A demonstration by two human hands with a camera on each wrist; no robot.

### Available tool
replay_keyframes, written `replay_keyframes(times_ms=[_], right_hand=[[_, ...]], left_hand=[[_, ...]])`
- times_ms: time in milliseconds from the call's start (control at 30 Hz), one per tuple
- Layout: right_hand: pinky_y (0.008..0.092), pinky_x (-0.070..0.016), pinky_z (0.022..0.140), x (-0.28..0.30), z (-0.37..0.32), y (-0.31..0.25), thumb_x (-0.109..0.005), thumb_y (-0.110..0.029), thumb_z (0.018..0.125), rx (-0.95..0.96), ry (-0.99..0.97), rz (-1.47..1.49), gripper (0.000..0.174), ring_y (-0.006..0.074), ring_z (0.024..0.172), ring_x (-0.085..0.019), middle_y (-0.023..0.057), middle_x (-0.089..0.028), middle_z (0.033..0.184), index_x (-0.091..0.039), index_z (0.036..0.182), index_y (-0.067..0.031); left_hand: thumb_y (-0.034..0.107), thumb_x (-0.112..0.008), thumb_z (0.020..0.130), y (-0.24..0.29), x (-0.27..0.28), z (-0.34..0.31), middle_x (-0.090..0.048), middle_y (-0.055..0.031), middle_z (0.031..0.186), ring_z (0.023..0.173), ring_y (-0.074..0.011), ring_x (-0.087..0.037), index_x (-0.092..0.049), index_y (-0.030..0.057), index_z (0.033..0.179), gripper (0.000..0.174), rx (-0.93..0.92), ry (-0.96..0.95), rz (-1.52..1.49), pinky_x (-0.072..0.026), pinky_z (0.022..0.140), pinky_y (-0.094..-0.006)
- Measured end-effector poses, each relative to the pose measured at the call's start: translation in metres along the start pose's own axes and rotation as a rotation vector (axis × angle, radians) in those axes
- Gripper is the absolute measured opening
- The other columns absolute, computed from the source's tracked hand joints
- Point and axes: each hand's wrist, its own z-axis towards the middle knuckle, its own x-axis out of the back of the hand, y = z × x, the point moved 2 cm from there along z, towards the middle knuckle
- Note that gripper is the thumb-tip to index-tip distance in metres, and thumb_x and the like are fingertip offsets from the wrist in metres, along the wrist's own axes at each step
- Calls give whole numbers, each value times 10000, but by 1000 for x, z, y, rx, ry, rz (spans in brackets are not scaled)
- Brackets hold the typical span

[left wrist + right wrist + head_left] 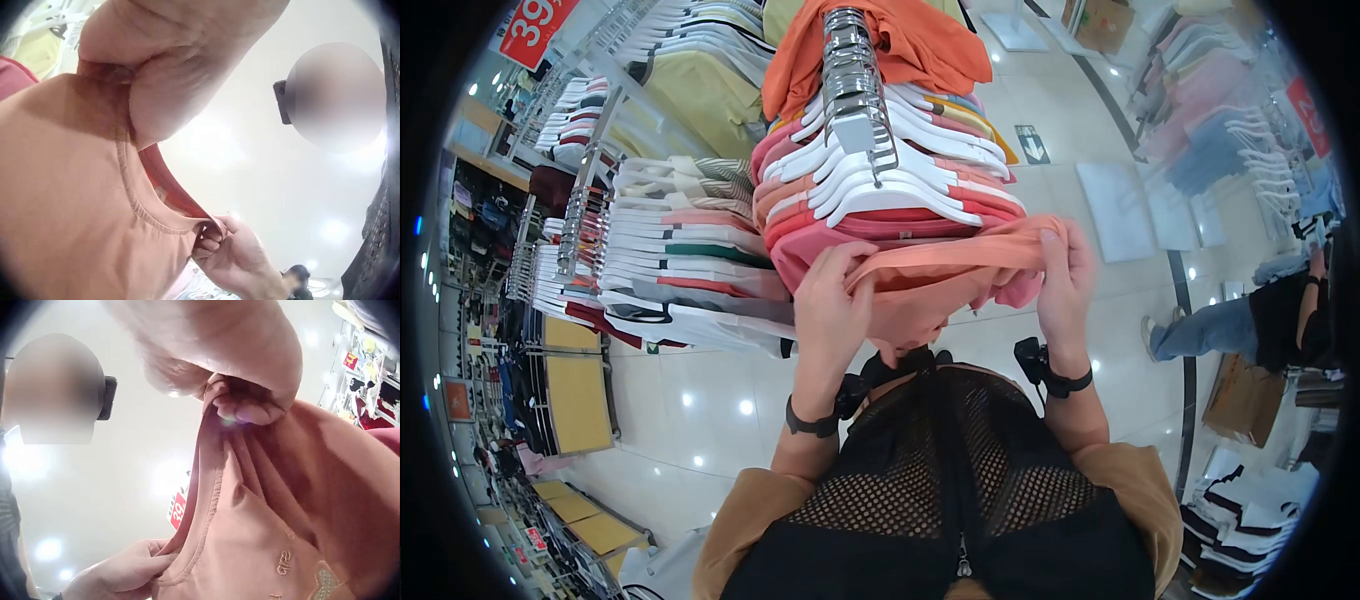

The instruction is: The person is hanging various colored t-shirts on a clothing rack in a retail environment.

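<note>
The left hand [830, 302] and right hand [1065, 290] grip the neckline [960, 252] of the peach shirt [900, 312] at 2 places; uneven tugging could stretch it.

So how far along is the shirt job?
Lots of shirts already hang on white hangers. The left hand and right hand grip a peach shirt by its neckline, no hanger visible. Hanging that one looks left to do, maybe the orange cloth draped up top too.

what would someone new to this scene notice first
Probably the peach-orange shirt, its neckline stretched between the left hand and right hand. Just beyond it, white hangers crowd a metal rail over pink and coral tops. At the upper left, a red price sign stands out.
</note>
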Motion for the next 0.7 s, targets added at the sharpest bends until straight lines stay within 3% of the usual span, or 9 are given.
replay_keyframes(times_ms=[167, 233, 267, 333, 367, 433, 467, 567, 700], right_hand=[[243, -450, 557, 12, -2, 6, -528, -125, 1066, 339, 131, -214, 175, 59, 632, -513, 21, -628, 834, -604, 970, 1], [278, -465, 589, 2, -7, -5, -567, -107, 1034, 182, -14, -228, 187, 99, 601, -531, 9, -588, 725, -595, 882, -1], [278, -465, 589, 5, -3, -3, -567, -107, 1034, 185, -19, -230, 187, 99, 601, -531, 9, -588, 725, -595, 882, -1], [318, -482, 595, 6, 9, 2, -612, -148, 1000, 19, -348, -623, 229, 183, 584, -604, 83, -605, 673, -615, 833, 9], [318, -482, 595, 8, 17, 0, -612, -148, 1000, 22, -355, -628, 229, 183, 584, -604, 83, -605, 673, -615, 833, 9], [374, -491, 606, 1, 37, -14, -635, -214, 978, -106, -645, -801, 260, 273, 620, -653, 176, -623, 698, -662, 850, 11], [401, -511, 641, 3, 49, -10, -633, -283, 986, -1, -612, -882, 307, 317, 683, -671, 217, -676, 800, -698, 935, 14], [407, -533, 687, -10, 86, -12, -657, -272, 971, 190, -548, -836, 302, 355, 740, -675, 186, -697, 807, -698, 957, 27], [414, -548, 772, -47, 119, -24, -684, -246, 951, 236, -516, -726, 280, 376, 830, -680, 178, -717, 894, -685, 1020, 26]], left_hand=[[-35, -636, 835, -36, 13, -8, -646, -134, 956, 823, -311, -654, -670, 32, 1093, 268, -90, 242, 295, -530, 770, -354], [-21, -632, 874, -50, 22, -17, -660, -103, 985, 878, -224, -659, -638, 12, 1081, 209, 281, 76, -198, -518, 811, -311], [25, -601, 975, -51, 24, -20, -669, -80, 1040, 943, -145, -641, -604, 0, 1094, 121, 366, -10, -380, -504, 861, -278], [49, -576, 1014, -45, 24, -23, -671, -78, 1061, 952, -139, -640, -595, -2, 1103, 104, 336, 15, -519, -508, 872, -279], [74, -551, 1053, -41, 23, -24, -674, -77, 1081, 961, -132, -639, -587, -4, 1112, 104, 304, 37, -654, -511, 883, -281], [87, -517, 1080, -32, 18, -25, -668, -62, 1074, 959, -134, -633, -579, 5, 1132, 115, 272, 62, -704, -509, 897, -281], [88, -521, 1079, -31, 16, -26, -663, -56, 1057, 936, -123, -625, -579, 7, 1132, 113, 255, 108, -750, -511, 883, -275], [82, -523, 1077, -24, 12, -28, -651, -44, 1024, 880, -98, -605, -580, 9, 1127, 105, 253, 130, -788, -515, 822, -254], [55, -511, 1067, -6, 17, -22, -635, -27, 959, 784, -63, -568, -589, 5, 1101, 99, 284, 73, -783, -492, 668, -218]])
